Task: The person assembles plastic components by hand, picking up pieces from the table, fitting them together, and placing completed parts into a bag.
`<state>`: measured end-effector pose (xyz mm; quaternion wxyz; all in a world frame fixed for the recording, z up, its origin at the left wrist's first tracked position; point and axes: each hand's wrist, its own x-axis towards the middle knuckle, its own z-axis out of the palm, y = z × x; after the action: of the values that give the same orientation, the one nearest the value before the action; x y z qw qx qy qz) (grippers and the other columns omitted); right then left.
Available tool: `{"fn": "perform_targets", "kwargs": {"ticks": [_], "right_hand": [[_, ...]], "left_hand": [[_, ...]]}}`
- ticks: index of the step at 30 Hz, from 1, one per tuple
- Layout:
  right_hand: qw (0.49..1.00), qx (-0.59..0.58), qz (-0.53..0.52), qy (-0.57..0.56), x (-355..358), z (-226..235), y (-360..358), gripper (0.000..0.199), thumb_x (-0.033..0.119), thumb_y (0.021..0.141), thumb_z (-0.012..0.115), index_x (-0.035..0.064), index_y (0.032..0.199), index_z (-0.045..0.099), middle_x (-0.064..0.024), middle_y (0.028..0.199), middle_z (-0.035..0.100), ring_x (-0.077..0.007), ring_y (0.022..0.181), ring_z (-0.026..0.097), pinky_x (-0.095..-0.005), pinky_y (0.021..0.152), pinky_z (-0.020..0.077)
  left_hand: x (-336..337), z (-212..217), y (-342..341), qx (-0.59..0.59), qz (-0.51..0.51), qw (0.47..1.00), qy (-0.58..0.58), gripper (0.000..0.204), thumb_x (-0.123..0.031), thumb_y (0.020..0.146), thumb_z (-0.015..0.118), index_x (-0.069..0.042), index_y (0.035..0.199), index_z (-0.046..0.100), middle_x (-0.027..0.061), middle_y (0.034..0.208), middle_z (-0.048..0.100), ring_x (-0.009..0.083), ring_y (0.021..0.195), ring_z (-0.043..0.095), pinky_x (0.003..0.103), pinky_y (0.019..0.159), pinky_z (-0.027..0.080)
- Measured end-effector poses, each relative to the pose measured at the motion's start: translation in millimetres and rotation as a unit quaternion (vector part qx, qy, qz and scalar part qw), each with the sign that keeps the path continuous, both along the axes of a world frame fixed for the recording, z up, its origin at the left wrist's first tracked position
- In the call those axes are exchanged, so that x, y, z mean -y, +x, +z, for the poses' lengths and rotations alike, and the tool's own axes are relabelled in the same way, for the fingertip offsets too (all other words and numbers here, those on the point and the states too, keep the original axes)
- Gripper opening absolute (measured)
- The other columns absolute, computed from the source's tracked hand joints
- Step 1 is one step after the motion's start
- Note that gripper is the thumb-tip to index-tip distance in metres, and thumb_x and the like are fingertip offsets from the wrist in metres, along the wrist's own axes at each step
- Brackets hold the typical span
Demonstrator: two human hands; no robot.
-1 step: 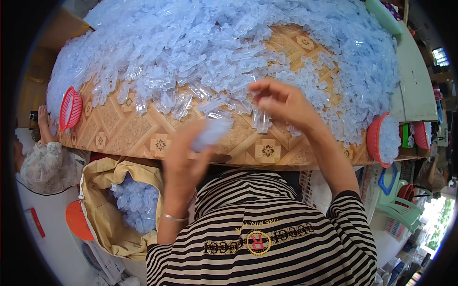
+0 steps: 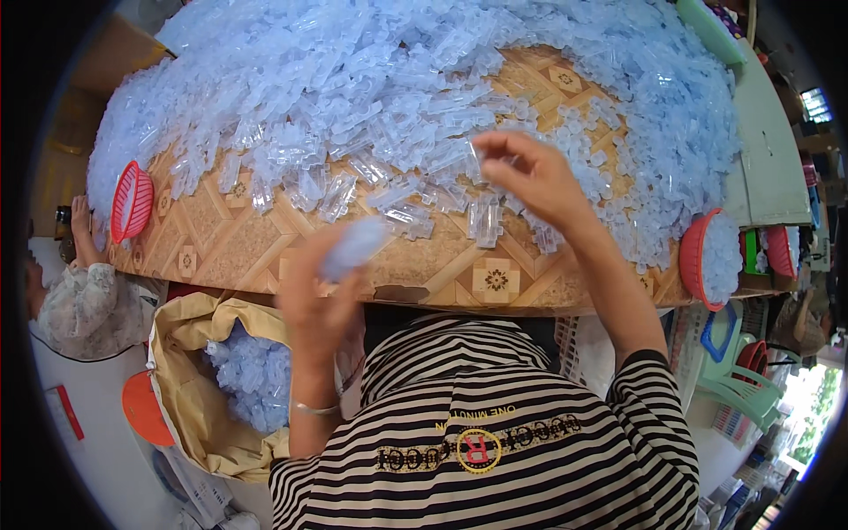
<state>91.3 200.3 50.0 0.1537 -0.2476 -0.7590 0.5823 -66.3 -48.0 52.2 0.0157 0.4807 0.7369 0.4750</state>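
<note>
Nearest the camera is the person's black-and-white striped shirt [image 2: 495, 442], filling the lower middle of the view. Just to its left a tan sack [image 2: 190, 389] stands open beside the desk, partly filled with pale blue plastic pieces [image 2: 252, 375]. An orange round thing [image 2: 146, 411] sits on the floor beside the sack.

The left hand [image 2: 318, 296] is raised above the near desk edge, blurred, its fingers clenched around a pale blue plastic piece [image 2: 353, 247] that sticks out above the thumb. A thin bracelet [image 2: 316, 408] circles that wrist.

The right hand [image 2: 530, 177] reaches further out over the desk [image 2: 265, 252], fingers curled at the edge of the pile; whether it grips a piece I cannot tell.

The desk top shows a brown patterned surface along its near edge. Beyond it a great heap of clear bluish plastic pieces [image 2: 397, 79] covers nearly the whole top. A red basket [image 2: 132, 201] lies at the left edge and another red basket [image 2: 707, 261], filled with pieces, at the right edge. Far left, another person's sleeve [image 2: 84, 305] and hand [image 2: 79, 216] rest by the desk corner.
</note>
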Motion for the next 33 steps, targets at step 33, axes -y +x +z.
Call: {"fn": "perform_targets", "kwargs": {"ticks": [33], "right_hand": [[0.957,-0.116,0.123,0.235,20,1,26,0.021,0.004,0.078,0.068,0.0094,0.098,0.07,-0.0076,0.091,0.067,-0.0218,0.086,0.064,-0.0299,0.074,0.0505]], "left_hand": [[-82,-21,26,0.738,-0.312,0.59,-0.106,0.065,-0.023,0.088,0.065,-0.001,0.139,0.032,0.0177,0.118,0.057,0.0317,0.101,0.063,0.035,0.071,0.06]]}}
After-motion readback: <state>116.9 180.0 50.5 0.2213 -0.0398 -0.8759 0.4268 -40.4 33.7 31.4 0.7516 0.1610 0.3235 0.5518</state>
